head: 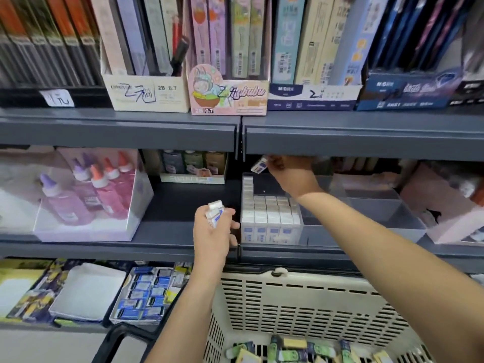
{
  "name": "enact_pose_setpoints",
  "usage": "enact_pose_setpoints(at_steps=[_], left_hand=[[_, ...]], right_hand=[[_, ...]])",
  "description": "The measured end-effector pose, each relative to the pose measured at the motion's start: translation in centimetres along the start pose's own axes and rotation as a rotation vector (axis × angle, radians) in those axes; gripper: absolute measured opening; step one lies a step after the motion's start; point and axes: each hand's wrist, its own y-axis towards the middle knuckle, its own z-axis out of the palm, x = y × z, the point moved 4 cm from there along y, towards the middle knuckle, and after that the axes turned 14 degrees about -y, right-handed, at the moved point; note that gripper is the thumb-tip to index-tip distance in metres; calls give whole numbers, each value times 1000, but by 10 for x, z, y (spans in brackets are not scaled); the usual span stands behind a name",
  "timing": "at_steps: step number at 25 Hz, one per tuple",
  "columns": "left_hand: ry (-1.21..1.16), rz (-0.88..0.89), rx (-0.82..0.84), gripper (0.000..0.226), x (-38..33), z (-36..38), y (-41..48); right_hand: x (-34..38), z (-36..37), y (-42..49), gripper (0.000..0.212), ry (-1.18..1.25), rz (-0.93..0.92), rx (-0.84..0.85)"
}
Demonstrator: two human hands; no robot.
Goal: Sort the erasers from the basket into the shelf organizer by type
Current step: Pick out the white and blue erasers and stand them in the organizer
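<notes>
- One white-and-blue eraser [259,165] is pinched by the curled fingertips of the right hand [290,176] above the shelf organizer [366,216], its left rear, close under the upper shelf lip [340,142] (tight gap).
- A small stack of erasers [215,213] is gripped in the left hand [213,231], just left of the organizer.
- The basket [301,305] of loose erasers [288,349] is seen below the organizer.

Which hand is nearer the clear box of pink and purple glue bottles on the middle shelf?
Left. The left hand, gripping white blue-sleeved erasers, is to the right of the clear box of glue bottles; the right hand is further right, pinching a single white eraser.
</notes>
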Motion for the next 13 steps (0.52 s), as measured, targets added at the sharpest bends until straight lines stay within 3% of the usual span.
enact_pose_setpoints(at_steps=[7, 13], left_hand=[[45, -56, 74, 18, 4, 5, 1], [0, -83, 33, 15, 6, 3, 2]], right_hand=[[18, 18, -4, 19, -13, -225, 40], [19, 35, 17, 25, 37, -111, 114]])
